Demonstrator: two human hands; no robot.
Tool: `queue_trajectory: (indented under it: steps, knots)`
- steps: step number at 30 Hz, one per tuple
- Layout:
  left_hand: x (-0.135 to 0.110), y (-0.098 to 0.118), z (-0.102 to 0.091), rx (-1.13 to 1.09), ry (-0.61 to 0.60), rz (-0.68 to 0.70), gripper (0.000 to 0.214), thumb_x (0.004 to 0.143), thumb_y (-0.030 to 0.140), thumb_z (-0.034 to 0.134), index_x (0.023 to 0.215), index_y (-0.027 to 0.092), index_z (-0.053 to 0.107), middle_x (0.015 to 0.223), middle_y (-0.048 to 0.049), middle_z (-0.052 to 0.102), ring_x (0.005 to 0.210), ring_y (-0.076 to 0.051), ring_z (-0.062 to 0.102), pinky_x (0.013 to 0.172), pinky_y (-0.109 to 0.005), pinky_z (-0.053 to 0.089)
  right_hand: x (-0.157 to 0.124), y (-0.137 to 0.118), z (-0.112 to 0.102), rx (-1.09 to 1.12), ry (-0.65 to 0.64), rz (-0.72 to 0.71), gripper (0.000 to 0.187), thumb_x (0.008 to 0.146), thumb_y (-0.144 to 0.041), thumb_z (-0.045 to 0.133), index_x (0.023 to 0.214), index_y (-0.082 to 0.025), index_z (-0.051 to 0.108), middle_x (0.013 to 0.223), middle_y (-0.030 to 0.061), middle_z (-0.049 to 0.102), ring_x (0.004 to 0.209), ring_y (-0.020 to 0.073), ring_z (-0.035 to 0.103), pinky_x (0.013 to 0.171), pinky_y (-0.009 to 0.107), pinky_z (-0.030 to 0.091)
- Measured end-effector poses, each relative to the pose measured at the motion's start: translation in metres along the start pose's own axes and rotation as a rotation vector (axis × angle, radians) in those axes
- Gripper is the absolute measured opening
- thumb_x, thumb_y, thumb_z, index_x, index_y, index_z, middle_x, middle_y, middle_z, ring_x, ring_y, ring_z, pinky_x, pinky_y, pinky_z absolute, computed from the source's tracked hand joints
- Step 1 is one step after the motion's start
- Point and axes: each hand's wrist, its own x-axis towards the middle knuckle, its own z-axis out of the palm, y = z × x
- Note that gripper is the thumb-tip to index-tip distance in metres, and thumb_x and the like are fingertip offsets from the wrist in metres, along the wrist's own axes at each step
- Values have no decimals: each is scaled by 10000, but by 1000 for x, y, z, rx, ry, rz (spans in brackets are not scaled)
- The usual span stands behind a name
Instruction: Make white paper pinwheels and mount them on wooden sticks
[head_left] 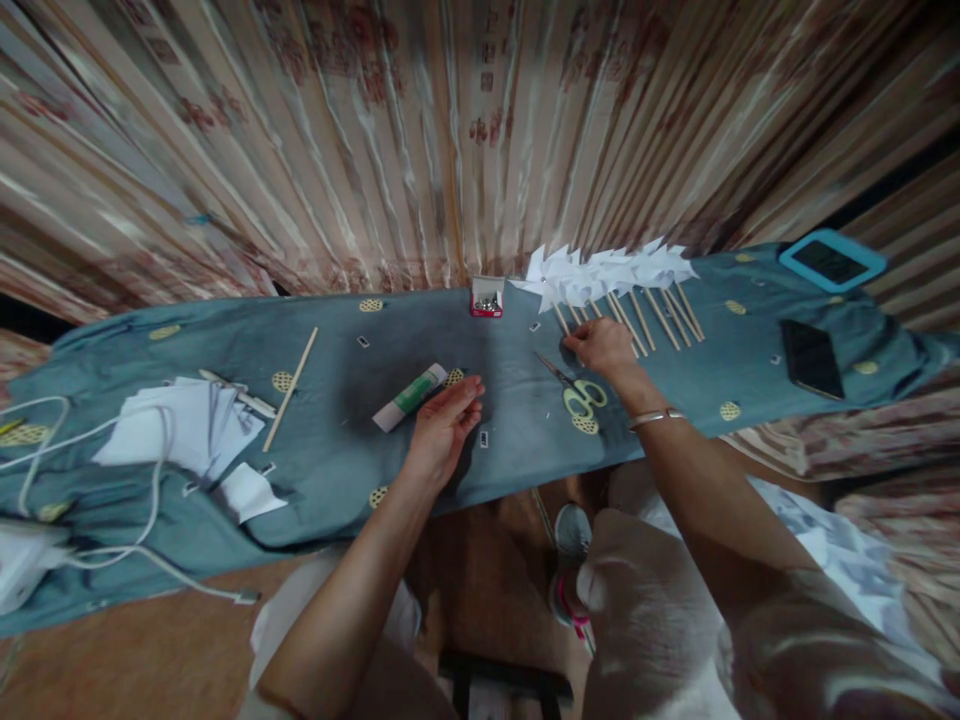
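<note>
1. Our left hand, fingers curled, is just beside the glue stick.
2. Our right hand is at the sticks of the pinwheels; we cannot tell whether it grips one.
3. We see scissors just beside that hand.
4. An open box sits farther back, between our hands.
5. On our left lie paper and a loose stick.
6. On our right lies a phone.

Folded, patterned curtains hang behind a cloth-covered table above a brown floor

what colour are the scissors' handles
The scissors' handles are pale yellow-green, best seen in the head view.
</note>
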Motion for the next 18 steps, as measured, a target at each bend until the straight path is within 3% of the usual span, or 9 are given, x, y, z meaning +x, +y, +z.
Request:
queue_trajectory:
  steps: [6, 10, 15, 18]
  knots:
    - [-4, 2, 0, 14, 3, 7, 320, 558, 240, 909, 838, 139, 789, 814, -33, 730, 650, -64, 583, 657, -196, 441, -1, 0, 1, -25, -7, 11, 288, 865, -358, 632, 998, -146, 776, 967, 160, 752, 956, 291, 684, 860, 385, 510]
    - [-19, 0, -1, 79, -32, 30, 319, 554, 290, 914, 822, 159, 800, 816, -41, 743, 641, -70, 576, 650, -205, 453, -4, 0, -5, -47, -14, 7, 283, 867, -371, 651, 957, -134, 776, 984, 185, 752, 988, 324, 685, 871, 399, 500]
    - [-69, 7, -1, 274, -152, 84, 234, 650, 373, 884, 825, 230, 823, 808, -37, 759, 673, -109, 603, 693, -234, 492, -31, -7, -21, -58, 66, -9, 363, 919, -413, 581, 1050, -113, 736, 1037, 228, 745, 966, 332, 698, 826, 400, 502]
    - [-111, 24, 6, 301, -297, 145, 114, 746, 376, 824, 812, 284, 826, 859, -36, 755, 714, -140, 628, 686, -258, 506, -67, -24, -22, 164, 193, -137, 328, 937, -365, 530, 1050, -134, 734, 993, 192, 765, 926, 306, 712, 822, 372, 494]
